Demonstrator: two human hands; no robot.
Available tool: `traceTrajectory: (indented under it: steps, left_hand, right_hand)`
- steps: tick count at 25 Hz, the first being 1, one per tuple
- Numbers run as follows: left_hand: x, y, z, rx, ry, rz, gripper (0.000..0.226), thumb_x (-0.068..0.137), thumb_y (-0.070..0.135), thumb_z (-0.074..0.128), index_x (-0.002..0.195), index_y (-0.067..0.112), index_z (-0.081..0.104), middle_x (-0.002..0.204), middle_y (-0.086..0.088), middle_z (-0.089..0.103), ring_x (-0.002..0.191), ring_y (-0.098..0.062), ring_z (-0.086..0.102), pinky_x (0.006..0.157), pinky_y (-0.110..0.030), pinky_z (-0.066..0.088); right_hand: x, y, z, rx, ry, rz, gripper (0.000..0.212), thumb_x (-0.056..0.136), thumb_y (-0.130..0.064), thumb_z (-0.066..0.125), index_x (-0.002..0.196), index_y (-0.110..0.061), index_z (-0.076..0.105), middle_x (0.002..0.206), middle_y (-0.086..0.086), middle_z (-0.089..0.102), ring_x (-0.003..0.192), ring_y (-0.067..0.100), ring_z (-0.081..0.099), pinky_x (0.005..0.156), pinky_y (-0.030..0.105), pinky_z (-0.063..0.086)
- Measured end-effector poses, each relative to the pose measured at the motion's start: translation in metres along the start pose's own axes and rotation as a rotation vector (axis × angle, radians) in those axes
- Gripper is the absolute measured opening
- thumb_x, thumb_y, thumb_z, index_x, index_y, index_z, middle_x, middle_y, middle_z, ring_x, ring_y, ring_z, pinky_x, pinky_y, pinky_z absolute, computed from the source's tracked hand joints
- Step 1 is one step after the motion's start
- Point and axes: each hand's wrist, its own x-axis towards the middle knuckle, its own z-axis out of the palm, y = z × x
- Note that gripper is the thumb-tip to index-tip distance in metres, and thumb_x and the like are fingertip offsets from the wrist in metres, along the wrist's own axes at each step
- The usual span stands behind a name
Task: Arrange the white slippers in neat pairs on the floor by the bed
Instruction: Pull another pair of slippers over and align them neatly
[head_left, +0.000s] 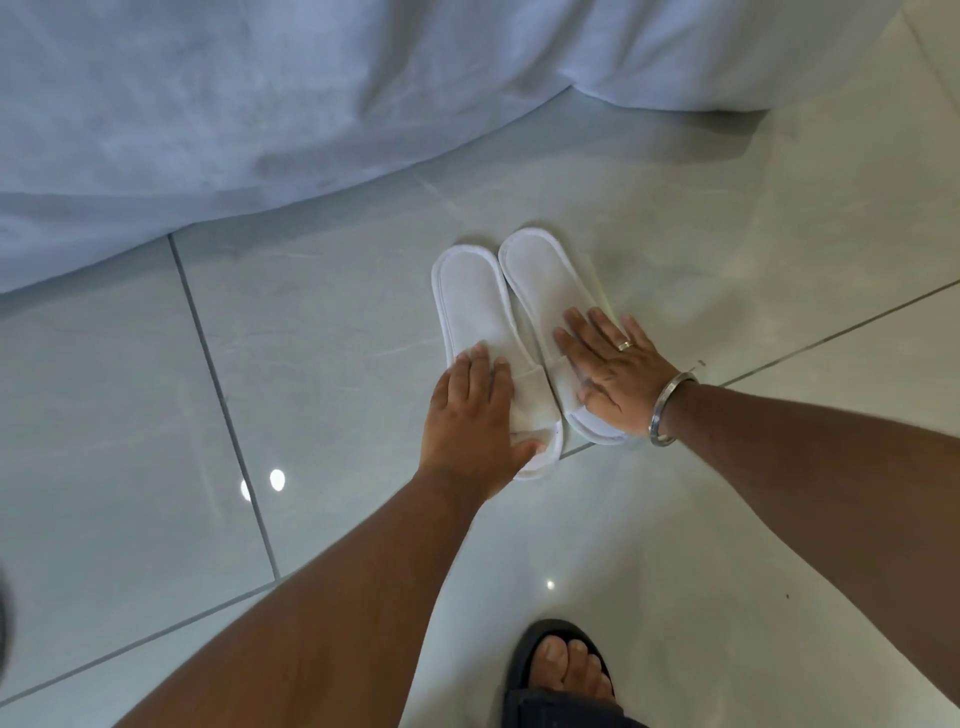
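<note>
Two white slippers lie side by side on the pale tiled floor, heels toward the bed and toe bands toward me. My left hand (472, 415) rests flat on the toe band of the left slipper (470, 301), thumb at its near tip. My right hand (608, 369), with a ring and a metal bangle, lies flat with fingers spread over the toe band of the right slipper (540, 275). The two slippers touch along their inner edges. Neither hand grips anything.
A white bed sheet (260, 104) hangs down to the floor across the top of the view. My foot in a black sandal (563, 670) stands at the bottom. Glossy floor tiles (130, 415) with dark grout lines spread around the slippers.
</note>
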Motion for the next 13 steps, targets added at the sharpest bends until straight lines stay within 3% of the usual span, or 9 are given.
traceTrajectory:
  steps: [4,7,11,13]
  left_hand:
    - [-0.028,-0.041,-0.007,-0.053,0.096,0.026,0.099,0.085,0.069,0.044,0.157,0.012,0.006,0.165,-0.016,0.004,0.152,-0.034,0.002,0.121,-0.046,0.006]
    - [-0.093,-0.120,-0.019,0.070,0.091,-0.048,0.094,0.088,0.070,0.032,0.157,0.013,0.006,0.165,-0.015,0.006,0.152,-0.033,0.003,0.123,-0.048,0.009]
    - [-0.210,-0.257,-0.042,0.201,0.093,-0.265,0.090,0.087,0.067,0.030,0.156,0.011,0.014,0.164,-0.015,0.013,0.151,-0.033,0.011,0.121,-0.047,0.011]
    - [-0.286,-0.331,-0.055,0.233,0.092,-0.403,0.085,0.088,0.062,0.031,0.155,0.011,0.020,0.163,-0.016,0.016,0.150,-0.035,0.016,0.120,-0.050,0.015]
  right_hand:
    - [-0.021,-0.010,-0.026,0.011,0.155,-0.080,0.074,0.082,-0.039,0.042,0.149,-0.011,0.026,0.157,0.017,0.023,0.144,0.037,0.023,0.113,0.058,0.014]
    - [-0.015,-0.065,-0.049,0.013,0.204,-0.252,0.070,0.088,-0.042,0.042,0.147,-0.008,0.028,0.155,0.018,0.025,0.142,0.039,0.026,0.112,0.062,0.020]
    - [0.040,-0.207,-0.073,-0.105,0.177,-0.566,0.079,0.080,-0.050,0.060,0.144,-0.009,0.038,0.151,0.019,0.035,0.136,0.040,0.037,0.109,0.061,0.026]
    - [0.069,-0.310,-0.074,-0.091,0.156,-0.694,0.085,0.078,-0.054,0.063,0.145,-0.010,0.037,0.152,0.019,0.034,0.137,0.039,0.036,0.110,0.058,0.024]
